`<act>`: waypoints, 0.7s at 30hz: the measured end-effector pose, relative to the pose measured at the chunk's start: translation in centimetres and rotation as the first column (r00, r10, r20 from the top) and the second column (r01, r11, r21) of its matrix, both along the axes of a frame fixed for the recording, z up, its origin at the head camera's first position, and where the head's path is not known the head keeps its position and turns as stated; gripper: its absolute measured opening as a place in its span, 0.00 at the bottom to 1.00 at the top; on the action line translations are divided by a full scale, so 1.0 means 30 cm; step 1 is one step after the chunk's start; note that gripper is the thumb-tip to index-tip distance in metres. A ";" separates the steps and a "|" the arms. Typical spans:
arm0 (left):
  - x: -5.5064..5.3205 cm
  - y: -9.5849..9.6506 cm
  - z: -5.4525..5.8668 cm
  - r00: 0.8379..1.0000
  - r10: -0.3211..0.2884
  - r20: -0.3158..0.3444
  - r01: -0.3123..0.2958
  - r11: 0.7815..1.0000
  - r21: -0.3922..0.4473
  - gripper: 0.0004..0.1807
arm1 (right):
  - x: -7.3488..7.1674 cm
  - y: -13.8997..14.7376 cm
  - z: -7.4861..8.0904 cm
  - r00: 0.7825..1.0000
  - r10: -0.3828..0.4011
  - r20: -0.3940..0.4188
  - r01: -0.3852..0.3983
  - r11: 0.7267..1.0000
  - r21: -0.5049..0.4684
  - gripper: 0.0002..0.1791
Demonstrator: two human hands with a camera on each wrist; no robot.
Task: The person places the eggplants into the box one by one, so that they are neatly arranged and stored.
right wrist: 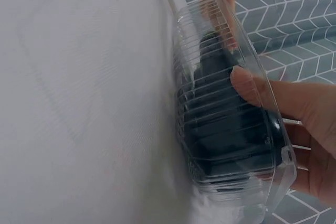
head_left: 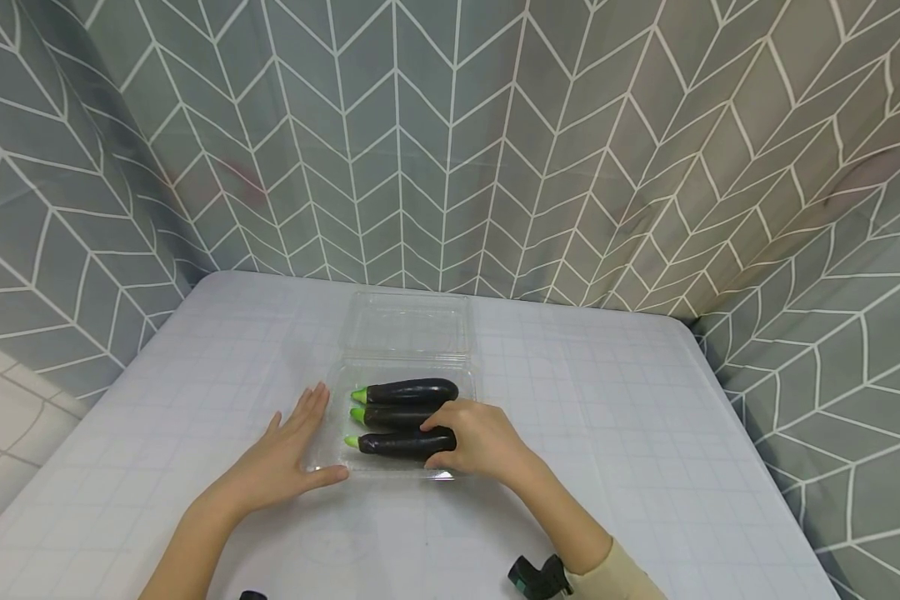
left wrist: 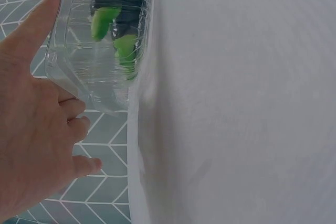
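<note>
beige sleeve [head_left: 615, 575] and black device [head_left: 537, 579] showing toward near edge of white-covered worktop [head_left: 607, 433]; right hand [head_left: 483, 442] pinching nearest eggplant [head_left: 397, 445] between thumb and fingers by its thick end, inside clear container [head_left: 382, 476]; left hand [head_left: 285, 458], fingers straight, thumb spread apart, touching container's left edge; middle eggplant [head_left: 393, 417] and far eggplant [head_left: 416, 392] lying alongside, green stems [head_left: 358, 396] pointing to worktop's left edge; clear lid [head_left: 408, 325] lying folded back toward worktop's far edge; chevron curtain [head_left: 450, 150] hanging beyond.

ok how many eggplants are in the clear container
3, side by side in it: far eggplant, middle eggplant, near eggplant; the right hand partly covers the last two.
</note>
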State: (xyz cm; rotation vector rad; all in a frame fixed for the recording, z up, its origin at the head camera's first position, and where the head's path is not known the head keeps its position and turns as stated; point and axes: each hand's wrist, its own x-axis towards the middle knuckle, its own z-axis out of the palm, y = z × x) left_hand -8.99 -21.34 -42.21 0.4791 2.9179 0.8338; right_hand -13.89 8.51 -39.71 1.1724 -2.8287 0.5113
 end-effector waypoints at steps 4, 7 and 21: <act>0.000 0.000 0.000 1.000 0.001 -0.001 -0.001 1.000 -0.005 0.62 | 0.000 -0.003 -0.001 1.000 0.011 -0.014 -0.011 1.000 0.023 0.23; 0.000 0.001 0.002 1.000 0.003 -0.001 -0.004 1.000 -0.009 0.62 | -0.002 -0.003 -0.005 1.000 0.009 -0.016 -0.009 1.000 0.030 0.23; -0.001 0.006 0.003 1.000 0.012 -0.006 -0.012 1.000 -0.019 0.62 | -0.014 0.016 -0.007 0.998 0.026 0.061 -0.022 0.998 -0.056 0.25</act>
